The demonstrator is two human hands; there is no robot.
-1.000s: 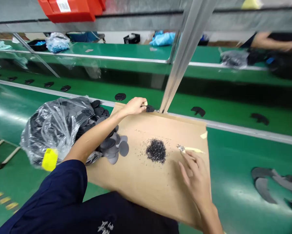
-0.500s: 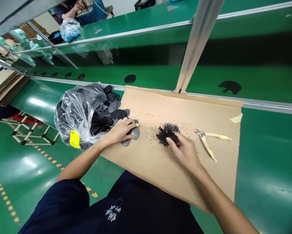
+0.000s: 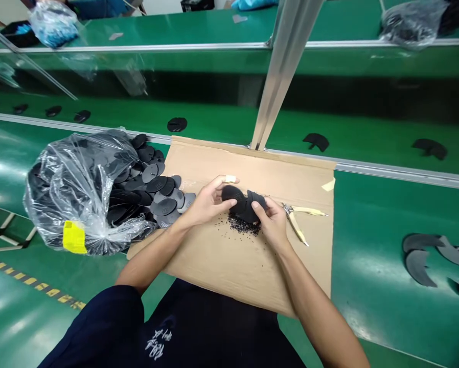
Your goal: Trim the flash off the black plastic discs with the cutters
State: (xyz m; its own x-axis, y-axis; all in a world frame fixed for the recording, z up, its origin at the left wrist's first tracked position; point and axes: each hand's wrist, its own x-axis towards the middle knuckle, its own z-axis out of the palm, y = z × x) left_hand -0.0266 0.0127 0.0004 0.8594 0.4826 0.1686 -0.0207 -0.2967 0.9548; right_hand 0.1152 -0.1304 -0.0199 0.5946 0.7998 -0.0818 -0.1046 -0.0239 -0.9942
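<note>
My left hand point(image 3: 211, 200) is closed on a black oval disc point(image 3: 232, 196), with pale tape around one fingertip. Facing it, my right hand point(image 3: 274, 221) pinches a black, flat-sided piece point(image 3: 254, 200), perhaps more than one layer. The two black parts meet or overlap between my hands; which one is in front I cannot tell. Below them lies a heap of small black scraps point(image 3: 245, 225) on the cardboard sheet point(image 3: 229, 271). A pair of nippers point(image 3: 296, 221) with yellow handles rests open just right of my right hand.
Left of the cardboard, a clear plastic bag point(image 3: 79, 174) spills many black discs point(image 3: 164, 206). A metal post point(image 3: 277, 76) rises behind the cardboard. Black parts point(image 3: 316, 141) sit spaced along the green strip beyond the rail. Grey-black curved pieces point(image 3: 419, 266) lie on the bench at right.
My left hand has left the disc pile with a disc and come over the scraps. My right hand has raised its black piece to meet it. The view has turned right.
</note>
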